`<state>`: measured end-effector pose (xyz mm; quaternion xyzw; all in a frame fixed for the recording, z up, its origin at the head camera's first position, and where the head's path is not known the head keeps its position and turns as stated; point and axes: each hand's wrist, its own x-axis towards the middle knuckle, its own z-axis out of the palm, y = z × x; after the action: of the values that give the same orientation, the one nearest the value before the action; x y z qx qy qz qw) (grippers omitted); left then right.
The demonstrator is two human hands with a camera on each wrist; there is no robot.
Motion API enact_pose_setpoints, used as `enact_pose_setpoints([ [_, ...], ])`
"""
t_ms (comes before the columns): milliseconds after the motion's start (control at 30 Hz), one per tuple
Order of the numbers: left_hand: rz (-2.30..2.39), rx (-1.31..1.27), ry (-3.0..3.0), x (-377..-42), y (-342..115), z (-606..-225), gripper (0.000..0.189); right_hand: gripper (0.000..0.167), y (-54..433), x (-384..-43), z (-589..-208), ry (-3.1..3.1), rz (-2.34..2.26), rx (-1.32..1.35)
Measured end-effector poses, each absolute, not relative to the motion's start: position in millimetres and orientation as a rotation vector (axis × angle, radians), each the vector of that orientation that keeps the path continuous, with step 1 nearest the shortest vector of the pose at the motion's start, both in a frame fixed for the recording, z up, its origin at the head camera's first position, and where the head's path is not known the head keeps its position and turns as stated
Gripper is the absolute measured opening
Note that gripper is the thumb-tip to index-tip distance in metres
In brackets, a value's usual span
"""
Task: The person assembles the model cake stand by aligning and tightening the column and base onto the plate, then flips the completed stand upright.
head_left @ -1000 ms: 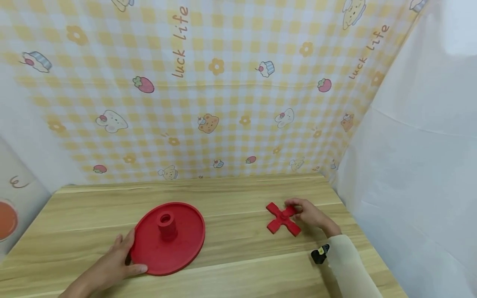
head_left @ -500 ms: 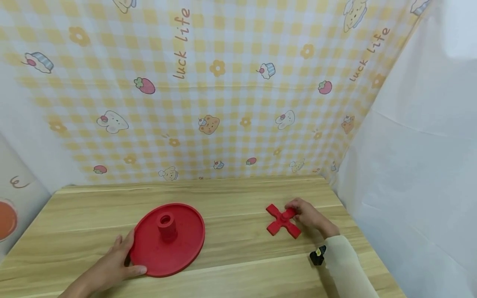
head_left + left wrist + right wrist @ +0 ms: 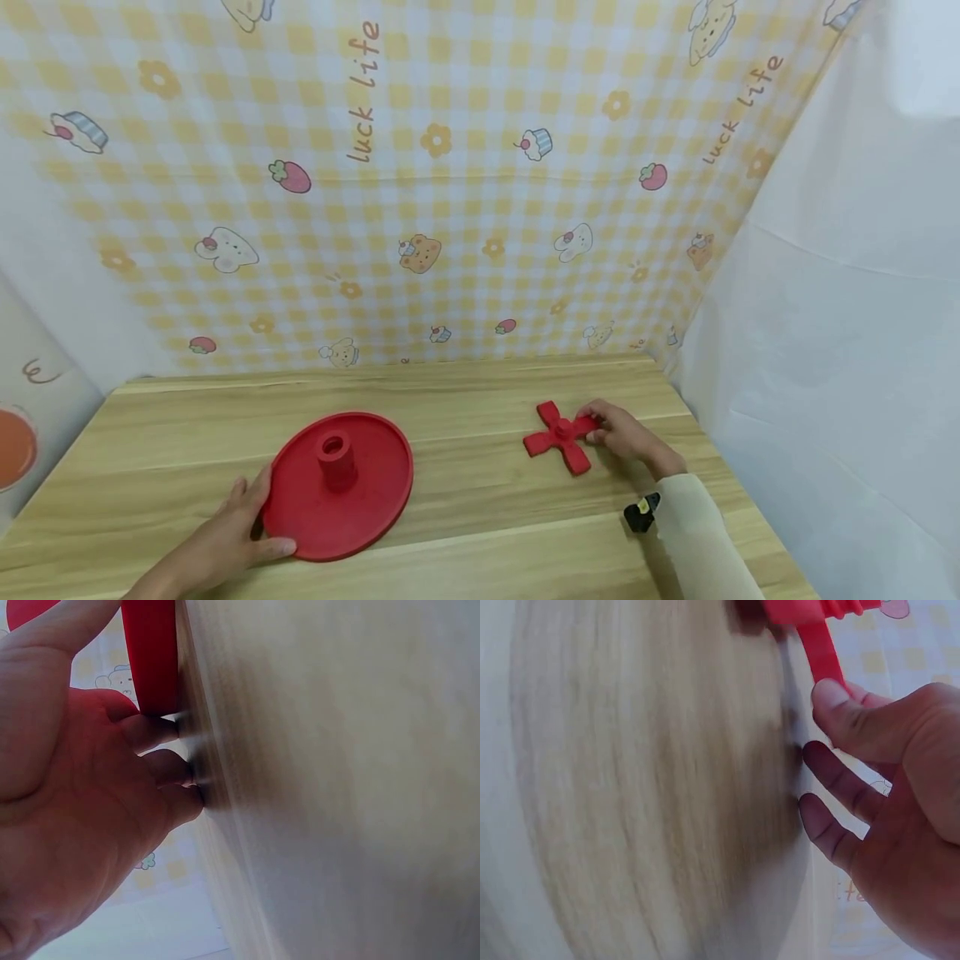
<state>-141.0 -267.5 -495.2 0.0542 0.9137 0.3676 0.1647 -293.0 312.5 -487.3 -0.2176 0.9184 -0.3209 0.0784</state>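
A round red plate (image 3: 367, 508) with a raised rim and an upright hollow post at its centre lies on the left of the table. My left hand (image 3: 225, 533) grips its left edge, thumb at the near rim and fingers along the side. In the left wrist view, the fingertips reach down to the tabletop beside the plate's edge (image 3: 154, 660). To the right is a flat red cross-shaped piece (image 3: 562, 431) with a short peg at its middle. My right hand (image 3: 618, 431) pinches one arm of this cross (image 3: 821, 652) between thumb and index finger, other fingers spread near the table.
The wood-patterned table (image 3: 465, 492) stretches between the two pieces. A yellow checked cloth (image 3: 450, 192) hangs behind it, and a white sheet (image 3: 817, 333) stands along the right side. A small black device (image 3: 640, 514) sits by the right sleeve (image 3: 701, 533).
The red cross has turned clockwise and shifted slightly left under my right hand, which keeps its pinch on one arm. My left hand and the round plate stay in place.
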Motion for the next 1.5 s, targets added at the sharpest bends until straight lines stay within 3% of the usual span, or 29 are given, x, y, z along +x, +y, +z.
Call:
enact_pose_setpoints([
  [367, 1.067, 0.187, 2.616, -140, -267, -493, 0.115, 0.023, 297, -293, -474, 2.595, -1.323, -0.716],
  [1500, 1.067, 0.14, 2.599, -139, -267, -492, 0.117, 0.042, 177, -287, -432, 2.248, -1.846, -0.66],
])
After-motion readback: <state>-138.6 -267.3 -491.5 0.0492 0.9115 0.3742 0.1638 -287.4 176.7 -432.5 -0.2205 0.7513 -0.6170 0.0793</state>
